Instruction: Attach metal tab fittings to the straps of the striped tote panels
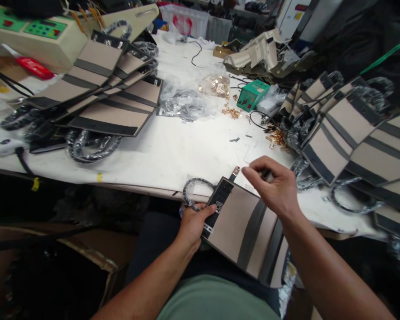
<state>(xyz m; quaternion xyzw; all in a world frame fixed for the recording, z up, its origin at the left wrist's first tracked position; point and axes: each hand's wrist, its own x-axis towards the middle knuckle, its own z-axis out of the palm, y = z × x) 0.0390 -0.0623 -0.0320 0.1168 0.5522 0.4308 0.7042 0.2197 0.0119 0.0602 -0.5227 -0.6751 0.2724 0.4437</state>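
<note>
A beige handbag panel with dark bands lies tilted over my lap and the table's front edge. My left hand grips its left end, the thumb pressing beside a small metal plate on the dark strip. A plastic-wrapped handle loops out from that end. From the upper corner sticks a short strap with a gold metal tip. Above the panel, my right hand is curled closed, its thumb pointing toward the strap tip. Something small and dark shows within its fingers, too hidden to name.
Stacked handbag panels lie at the left, more panels at the right. Bags of metal parts, loose gold fittings and a green box sit mid-table. A cardboard box stands below left.
</note>
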